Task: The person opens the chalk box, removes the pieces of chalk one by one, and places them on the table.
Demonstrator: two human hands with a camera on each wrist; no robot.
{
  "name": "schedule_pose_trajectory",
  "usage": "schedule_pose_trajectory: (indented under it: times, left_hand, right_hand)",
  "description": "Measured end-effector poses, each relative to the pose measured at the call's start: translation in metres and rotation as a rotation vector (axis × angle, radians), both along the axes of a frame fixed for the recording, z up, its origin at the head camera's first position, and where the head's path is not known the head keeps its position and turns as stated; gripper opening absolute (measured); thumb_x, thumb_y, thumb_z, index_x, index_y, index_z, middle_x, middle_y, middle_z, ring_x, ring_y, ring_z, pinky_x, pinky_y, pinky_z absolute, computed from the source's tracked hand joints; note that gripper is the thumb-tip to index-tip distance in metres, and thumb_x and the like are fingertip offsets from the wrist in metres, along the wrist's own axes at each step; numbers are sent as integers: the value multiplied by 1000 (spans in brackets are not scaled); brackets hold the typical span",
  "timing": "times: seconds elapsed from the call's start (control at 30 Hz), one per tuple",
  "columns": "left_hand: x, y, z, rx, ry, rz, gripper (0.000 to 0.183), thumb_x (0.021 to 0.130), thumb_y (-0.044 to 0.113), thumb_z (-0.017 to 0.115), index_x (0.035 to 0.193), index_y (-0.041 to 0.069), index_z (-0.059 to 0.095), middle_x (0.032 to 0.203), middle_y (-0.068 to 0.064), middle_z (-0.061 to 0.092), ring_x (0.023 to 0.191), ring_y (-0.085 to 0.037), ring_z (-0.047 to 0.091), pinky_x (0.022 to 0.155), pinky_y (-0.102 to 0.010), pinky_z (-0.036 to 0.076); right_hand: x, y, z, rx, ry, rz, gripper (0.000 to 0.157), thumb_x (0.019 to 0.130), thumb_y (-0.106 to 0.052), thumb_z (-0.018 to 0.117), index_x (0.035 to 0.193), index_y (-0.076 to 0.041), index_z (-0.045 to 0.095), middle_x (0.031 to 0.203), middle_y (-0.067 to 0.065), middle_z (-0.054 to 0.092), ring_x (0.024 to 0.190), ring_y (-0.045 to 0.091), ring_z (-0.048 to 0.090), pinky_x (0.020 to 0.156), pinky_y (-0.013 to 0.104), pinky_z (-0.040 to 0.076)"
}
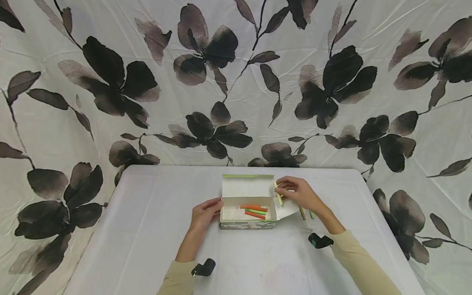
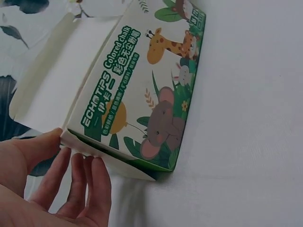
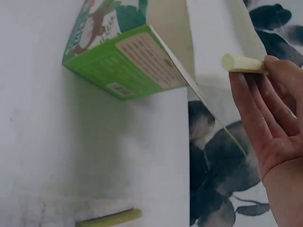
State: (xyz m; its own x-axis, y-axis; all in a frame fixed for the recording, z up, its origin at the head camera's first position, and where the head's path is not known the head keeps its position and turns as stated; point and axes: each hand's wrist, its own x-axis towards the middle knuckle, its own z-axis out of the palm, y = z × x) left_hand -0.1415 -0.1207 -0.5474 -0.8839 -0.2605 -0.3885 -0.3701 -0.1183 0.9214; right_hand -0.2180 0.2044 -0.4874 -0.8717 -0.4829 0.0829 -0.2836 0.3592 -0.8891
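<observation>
A cardboard box of colored chalk (image 1: 248,225) stands on the table with its lid (image 1: 248,185) raised at the back. Inside lie orange chalk sticks (image 1: 254,207) and a green chalk stick (image 1: 257,212). My left hand (image 1: 202,214) holds the box at its left end, thumb at the top corner and fingers against the end flap (image 2: 113,163). Beside the lid's right edge, my right hand (image 1: 300,192) pinches a pale yellow chalk stick (image 3: 244,64) between thumb and fingers. That stick is above the box's right side flap (image 1: 287,209), which is folded outward.
To the right of the box, a dull yellow chalk stick (image 1: 302,213) and a green chalk stick (image 1: 312,214) lie on the white-covered table (image 1: 147,229). Behind the table hangs a flower-printed cloth (image 1: 258,94).
</observation>
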Motion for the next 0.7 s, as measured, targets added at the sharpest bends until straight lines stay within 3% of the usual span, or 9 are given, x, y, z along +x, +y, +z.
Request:
schedule_pose_trajectory:
  times: [0.23, 0.53, 0.7]
  left_hand:
    - [-1, -1, 5, 31, -54, 17, 35, 91, 17, 79, 121, 0, 73, 115, -13, 73, 96, -19, 69, 94, -39, 58]
    - [-2, -2, 6, 22, -72, 7, 35, 92, 18, 79, 121, 0, 73, 114, -11, 73, 93, -15, 69, 95, -40, 57]
    - [-2, -1, 5, 28, -63, 5, 34, 93, 16, 78, 121, 0, 73, 114, -11, 73, 93, -15, 69, 93, -38, 58]
  right_hand:
    - [-2, 26, 0, -145, -106, -46, 34, 100, -10, 69, 128, 8, 61, 112, 24, 70, 94, 15, 73, 82, 38, 62]
    - [1, 61, -7, -188, -106, -121, 37, 102, -11, 67, 131, 11, 58, 110, 9, 74, 96, 12, 73, 82, 36, 62]
    - [6, 79, -13, -176, -122, -167, 40, 102, -13, 67, 132, 11, 58, 110, 12, 73, 95, 13, 74, 84, 37, 61]
